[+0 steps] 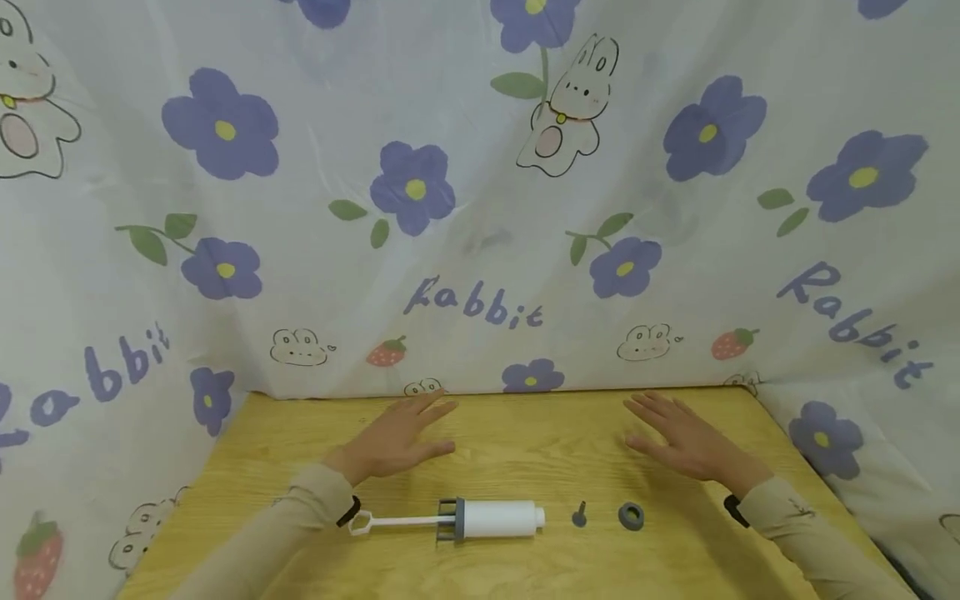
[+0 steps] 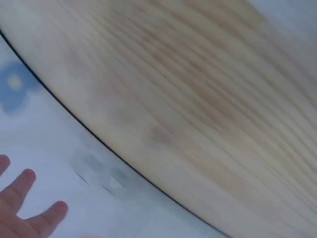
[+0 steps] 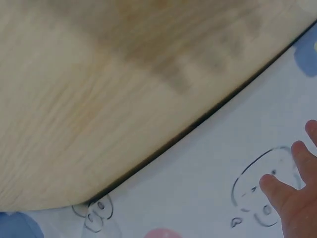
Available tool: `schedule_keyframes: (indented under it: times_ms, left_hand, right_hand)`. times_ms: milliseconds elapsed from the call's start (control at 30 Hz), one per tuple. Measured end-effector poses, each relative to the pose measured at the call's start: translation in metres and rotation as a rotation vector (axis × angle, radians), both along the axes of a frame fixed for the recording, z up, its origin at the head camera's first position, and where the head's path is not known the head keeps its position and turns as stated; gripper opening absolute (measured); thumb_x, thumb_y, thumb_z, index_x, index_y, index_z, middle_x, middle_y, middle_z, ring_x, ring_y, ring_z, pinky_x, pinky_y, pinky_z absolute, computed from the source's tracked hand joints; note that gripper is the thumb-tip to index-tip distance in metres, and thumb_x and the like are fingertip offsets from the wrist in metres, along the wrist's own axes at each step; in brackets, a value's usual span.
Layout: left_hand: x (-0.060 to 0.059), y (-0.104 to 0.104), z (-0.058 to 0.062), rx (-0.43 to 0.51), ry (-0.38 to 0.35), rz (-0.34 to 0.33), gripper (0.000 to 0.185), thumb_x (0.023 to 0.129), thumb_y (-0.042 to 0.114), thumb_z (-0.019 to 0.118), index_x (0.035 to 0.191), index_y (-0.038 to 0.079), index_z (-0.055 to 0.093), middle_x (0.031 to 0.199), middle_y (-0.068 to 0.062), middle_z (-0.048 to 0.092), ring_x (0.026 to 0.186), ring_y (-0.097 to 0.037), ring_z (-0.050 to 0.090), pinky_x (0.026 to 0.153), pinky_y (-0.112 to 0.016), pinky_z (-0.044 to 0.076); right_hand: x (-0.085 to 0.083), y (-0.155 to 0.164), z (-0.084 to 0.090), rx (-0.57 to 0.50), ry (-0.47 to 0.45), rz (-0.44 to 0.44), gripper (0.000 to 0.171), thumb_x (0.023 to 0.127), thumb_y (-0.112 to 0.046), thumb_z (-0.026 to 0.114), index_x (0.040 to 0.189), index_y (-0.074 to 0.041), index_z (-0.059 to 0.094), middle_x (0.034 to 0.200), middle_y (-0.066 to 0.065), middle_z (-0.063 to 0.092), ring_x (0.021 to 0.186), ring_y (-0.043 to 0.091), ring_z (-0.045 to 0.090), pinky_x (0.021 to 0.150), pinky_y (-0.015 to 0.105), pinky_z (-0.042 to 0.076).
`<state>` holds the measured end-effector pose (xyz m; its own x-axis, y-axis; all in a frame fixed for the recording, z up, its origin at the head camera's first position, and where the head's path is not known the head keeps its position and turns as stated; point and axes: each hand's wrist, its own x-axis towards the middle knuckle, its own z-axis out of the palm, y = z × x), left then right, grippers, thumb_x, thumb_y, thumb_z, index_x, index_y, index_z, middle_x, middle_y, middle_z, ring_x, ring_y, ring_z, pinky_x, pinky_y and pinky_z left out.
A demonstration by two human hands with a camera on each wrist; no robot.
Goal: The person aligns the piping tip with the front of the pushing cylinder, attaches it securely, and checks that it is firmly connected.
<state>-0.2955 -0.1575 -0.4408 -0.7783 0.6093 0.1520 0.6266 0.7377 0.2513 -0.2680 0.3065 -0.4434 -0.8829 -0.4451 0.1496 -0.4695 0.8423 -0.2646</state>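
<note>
The fingers (image 1: 431, 408) of the left hand (image 1: 397, 437) are stretched out straight and held close together, palm down, and nothing is held by them. The fingers (image 1: 645, 407) of the right hand (image 1: 686, 442) are likewise extended, slightly spread, and nothing is gripped. Whether the palms rest on the wooden table (image 1: 525, 433) or hover just above it cannot be told from the head view. Both sets of fingertips are pointed toward the far edge of the table, where the flower-and-rabbit printed cloth (image 1: 480, 208) hangs just beyond them. In the left wrist view, three fingertips (image 2: 25, 178) are seen against the pale cloth (image 2: 59, 148), with blurred wood grain (image 2: 198, 99) beside them. In the right wrist view, fingertips (image 3: 302, 148) are seen over a rabbit outline printed on the cloth (image 3: 198, 188), past the table's edge (image 3: 99, 99).

Nearer the person than the fingers, behind the left wrist, a white syringe-like tube (image 1: 495, 518) is laid on its side, with a grey collar (image 1: 452, 520) and a thin white plunger handle (image 1: 390, 522) drawn out toward the left sleeve (image 1: 300, 508). Between the tube and the right sleeve (image 1: 795, 525), a small grey pin-shaped piece (image 1: 579, 515) and a grey ring (image 1: 632, 516) are set apart from each other, both well behind the right fingers. None of these parts is touched by either hand.
</note>
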Motion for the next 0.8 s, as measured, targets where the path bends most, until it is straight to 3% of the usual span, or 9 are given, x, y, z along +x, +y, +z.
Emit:
schedule_keyframes:
  times_ms: [200, 333, 400, 467, 567, 667, 800]
  left_hand:
    - [0.025, 0.06, 0.006, -0.014, -0.099, -0.188, 0.065, 0.085, 0.065, 0.032, 0.14, 0.042, 0.008, 0.151, 0.005, 0.008, 0.137, -0.023, 0.017, 0.104, -0.059, 0.016]
    - [0.035, 0.088, 0.005, -0.047, -0.117, -0.26, 0.068, 0.083, 0.068, 0.032, 0.14, 0.043, 0.006, 0.151, 0.008, 0.005, 0.137, -0.021, 0.019, 0.104, -0.057, 0.02]
    - [0.04, 0.099, 0.006, -0.071, -0.113, -0.278, 0.067, 0.083, 0.068, 0.032, 0.14, 0.041, 0.011, 0.15, 0.006, 0.014, 0.134, -0.02, 0.027, 0.103, -0.053, 0.026]
    - [0.043, 0.109, 0.008, -0.082, -0.102, -0.285, 0.063, 0.084, 0.065, 0.037, 0.139, 0.036, 0.026, 0.143, 0.005, 0.033, 0.124, -0.016, 0.042, 0.098, -0.044, 0.036]
    - [0.046, 0.126, 0.008, -0.062, -0.085, -0.284, 0.046, 0.086, 0.054, 0.047, 0.124, 0.028, 0.051, 0.114, 0.008, 0.057, 0.097, -0.008, 0.057, 0.079, -0.028, 0.048]
    - [0.047, 0.144, 0.004, -0.015, -0.105, -0.267, 0.032, 0.085, 0.046, 0.055, 0.108, 0.024, 0.06, 0.091, 0.011, 0.061, 0.076, 0.0, 0.055, 0.062, -0.017, 0.044]
    - [0.05, 0.165, -0.003, 0.012, -0.171, -0.237, 0.03, 0.084, 0.041, 0.058, 0.105, 0.02, 0.062, 0.084, 0.012, 0.06, 0.065, 0.003, 0.049, 0.055, -0.016, 0.042]
  right_hand:
    - [0.029, -0.012, -0.008, -0.014, 0.016, 0.085, 0.062, 0.088, -0.047, 0.049, 0.142, -0.028, 0.024, 0.146, 0.004, 0.028, 0.134, 0.029, 0.025, 0.106, 0.054, 0.011]
    - [0.042, -0.016, -0.013, 0.007, 0.012, 0.1, 0.064, 0.085, -0.05, 0.051, 0.14, -0.028, 0.029, 0.144, 0.002, 0.031, 0.133, 0.026, 0.028, 0.106, 0.053, 0.015]
    - [0.047, -0.018, -0.016, 0.041, 0.004, 0.102, 0.062, 0.084, -0.053, 0.051, 0.138, -0.025, 0.035, 0.138, 0.001, 0.04, 0.128, 0.025, 0.036, 0.104, 0.051, 0.023]
    - [0.05, -0.019, -0.018, 0.074, -0.016, 0.108, 0.06, 0.084, -0.054, 0.051, 0.133, -0.022, 0.043, 0.129, 0.0, 0.05, 0.118, 0.021, 0.048, 0.097, 0.047, 0.035]
    - [0.052, -0.019, -0.024, 0.116, -0.055, 0.105, 0.055, 0.083, -0.055, 0.051, 0.124, -0.018, 0.051, 0.108, -0.005, 0.059, 0.095, 0.012, 0.057, 0.078, 0.037, 0.047]
    - [0.053, -0.02, -0.03, 0.121, -0.088, 0.107, 0.051, 0.082, -0.055, 0.054, 0.118, -0.019, 0.054, 0.093, -0.011, 0.059, 0.078, 0.002, 0.054, 0.064, 0.027, 0.045]
    - [0.055, -0.022, -0.036, 0.122, -0.095, 0.121, 0.048, 0.078, -0.054, 0.059, 0.113, -0.021, 0.057, 0.087, -0.014, 0.058, 0.069, -0.004, 0.049, 0.058, 0.022, 0.042]
